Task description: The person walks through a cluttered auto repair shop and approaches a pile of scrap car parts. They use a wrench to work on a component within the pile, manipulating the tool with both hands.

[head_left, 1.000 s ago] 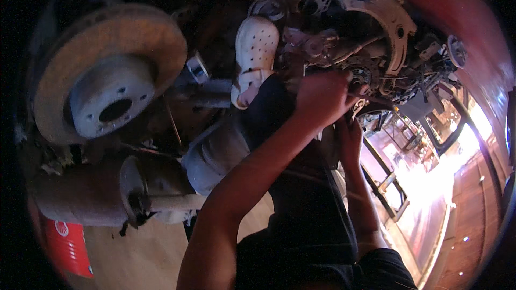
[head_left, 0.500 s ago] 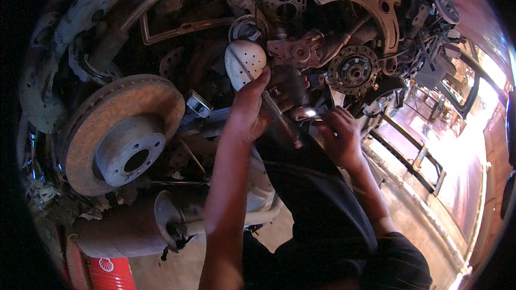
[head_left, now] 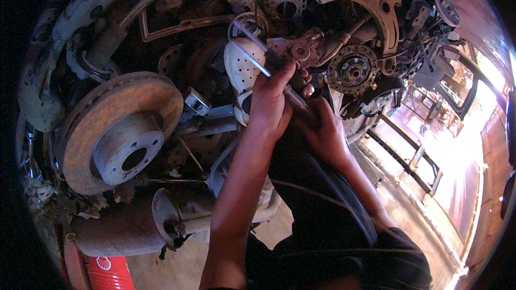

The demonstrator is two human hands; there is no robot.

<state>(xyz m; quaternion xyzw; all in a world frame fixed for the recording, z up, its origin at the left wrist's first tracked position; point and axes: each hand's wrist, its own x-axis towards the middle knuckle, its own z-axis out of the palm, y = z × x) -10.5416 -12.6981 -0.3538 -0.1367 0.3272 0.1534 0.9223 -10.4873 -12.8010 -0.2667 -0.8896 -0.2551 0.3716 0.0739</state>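
Note:
My left hand [head_left: 273,99] is closed round a slim metal rod [head_left: 257,63], which slants up and left past the thumb. A second slim shaft runs beside it, blurred by motion. Against the lower end of the held piece, my right hand [head_left: 325,134] is curled, its fingertips mostly hidden. Between the hands shows a dark, rod-like section [head_left: 296,99]; its kind is unclear. Just beyond my left hand is a white clog [head_left: 244,64] with small round holes. A rusty brake disc [head_left: 80,150] stands to the left of my forearm.
Used car parts crowd the area: a clutch disc [head_left: 352,70], a curved control arm [head_left: 371,0], a bent metal pipe [head_left: 188,27] and a rusty silencer [head_left: 118,233]. A red drum [head_left: 110,276] stands at the lower left. On the bright right side lies a dark metal frame [head_left: 400,153].
My right hand has moved left to the lower end of the held piece; the shiny bit at its fingers is hidden. My left hand has shifted right, and the rod points up-left beside a second shaft.

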